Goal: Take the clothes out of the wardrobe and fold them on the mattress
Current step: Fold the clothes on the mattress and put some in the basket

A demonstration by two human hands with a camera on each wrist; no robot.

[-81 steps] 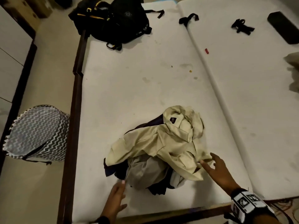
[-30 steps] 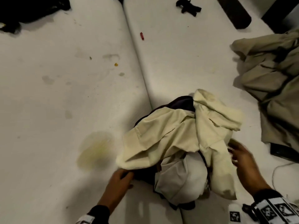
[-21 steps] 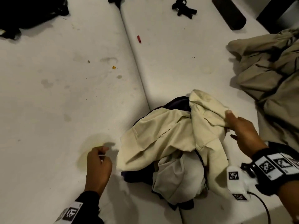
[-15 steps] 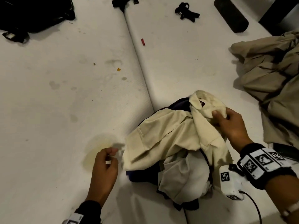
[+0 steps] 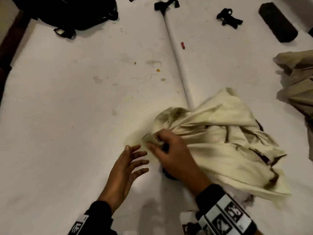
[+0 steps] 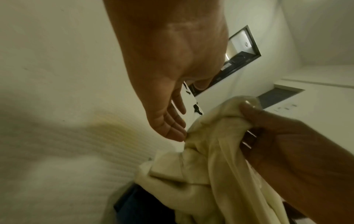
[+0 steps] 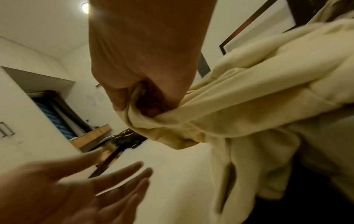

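Observation:
A cream shirt (image 5: 218, 133) lies crumpled over a pile of darker clothes on the white mattress (image 5: 76, 107). My right hand (image 5: 166, 150) grips a bunched edge of the cream shirt (image 7: 220, 115) and stretches it leftward off the pile. My left hand (image 5: 130, 160) hovers just left of it with fingers spread and straight, holding nothing. In the left wrist view the left fingers (image 6: 172, 125) nearly touch the shirt (image 6: 206, 151), and a dark blue garment (image 6: 138, 204) shows beneath.
A second heap of beige clothes (image 5: 298, 85) lies at the right edge. Black backpacks (image 5: 71, 12) sit at the far left, black straps (image 5: 228, 17) and a black case (image 5: 277, 22) farther back. A seam (image 5: 177, 61) divides the two mattresses; a dark bed frame (image 5: 10, 41) borders the left.
My right hand took hold of the cream shirt at the top of the pile and pulled it left across the pile. My left hand opened its fingers and moved toward the shirt.

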